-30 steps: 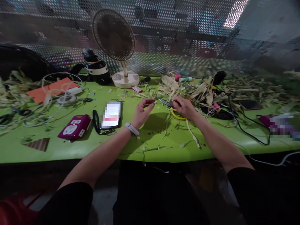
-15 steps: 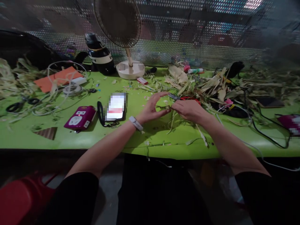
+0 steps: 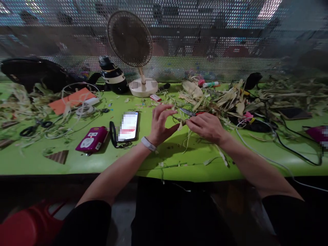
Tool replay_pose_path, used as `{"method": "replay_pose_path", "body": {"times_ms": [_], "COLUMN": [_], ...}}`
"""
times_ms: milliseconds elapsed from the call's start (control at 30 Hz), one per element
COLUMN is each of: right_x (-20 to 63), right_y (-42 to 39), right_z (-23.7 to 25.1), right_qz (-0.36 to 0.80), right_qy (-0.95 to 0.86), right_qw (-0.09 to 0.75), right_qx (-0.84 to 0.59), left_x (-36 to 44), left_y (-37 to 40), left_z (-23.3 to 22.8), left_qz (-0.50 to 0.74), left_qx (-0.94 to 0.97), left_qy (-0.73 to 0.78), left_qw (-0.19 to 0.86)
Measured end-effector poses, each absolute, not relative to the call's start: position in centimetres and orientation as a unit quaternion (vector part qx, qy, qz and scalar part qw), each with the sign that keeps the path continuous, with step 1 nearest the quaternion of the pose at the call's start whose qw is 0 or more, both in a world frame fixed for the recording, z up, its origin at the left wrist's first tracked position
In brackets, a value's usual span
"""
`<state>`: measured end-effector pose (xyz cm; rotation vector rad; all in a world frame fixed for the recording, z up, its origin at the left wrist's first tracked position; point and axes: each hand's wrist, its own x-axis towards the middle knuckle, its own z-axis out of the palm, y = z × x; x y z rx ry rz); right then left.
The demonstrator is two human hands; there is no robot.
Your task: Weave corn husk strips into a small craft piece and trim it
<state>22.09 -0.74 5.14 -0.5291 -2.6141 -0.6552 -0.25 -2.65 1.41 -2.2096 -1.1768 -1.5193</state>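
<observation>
Over the middle of the green table, my right hand (image 3: 205,126) is closed round red-handled scissors (image 3: 188,112), whose blades point left. Its thumb and fingertips also pinch a sprig of dried plant (image 3: 180,125) with pale leafy strips hanging below. My left hand (image 3: 162,124), wearing a pale wristband (image 3: 148,144), is just left of the sprig. Its fingers are curved and spread from the thumb, and the thumb tip is close to the sprig; whether it touches cannot be made out.
A heap of dried husks and leaves (image 3: 220,97) lies beyond my right hand. Left of my hands are a phone (image 3: 128,126), a purple power socket (image 3: 92,140) and black scissors (image 3: 36,127). A fan (image 3: 143,87) and a black bottle (image 3: 112,77) stand behind. A white cable (image 3: 253,150) crosses the right side.
My left fingers have lifted and pulled back slightly left, away from the blades. The right hand still holds the scissors and the sprig. The camera view has tilted up a little.
</observation>
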Motion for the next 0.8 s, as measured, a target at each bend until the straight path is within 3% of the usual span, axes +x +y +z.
{"method": "replay_pose_path", "body": {"times_ms": [167,400,633,800], "right_x": [21.8,21.6,21.9,21.8], "right_y": [-0.9,-0.1,0.6,0.7], "right_z": [5.0,4.2,3.8,4.1], "right_qz": [-0.224,-0.158,-0.012,0.085], "right_qy": [-0.938,-0.954,-0.958,-0.961], "right_qw": [0.187,0.16,0.142,0.159], "right_qx": [-0.187,-0.2,-0.249,-0.208], "left_x": [-0.3,0.0,0.6,0.6], "left_y": [-2.8,-3.3,-3.2,-3.2], "left_z": [1.7,2.7,2.5,2.7], "left_qz": [-0.454,-0.393,-0.36,-0.301], "left_qx": [-0.797,-0.849,-0.81,-0.719], "left_qy": [-0.384,-0.35,-0.391,-0.34], "left_qw": [0.11,-0.049,-0.248,-0.526]}}
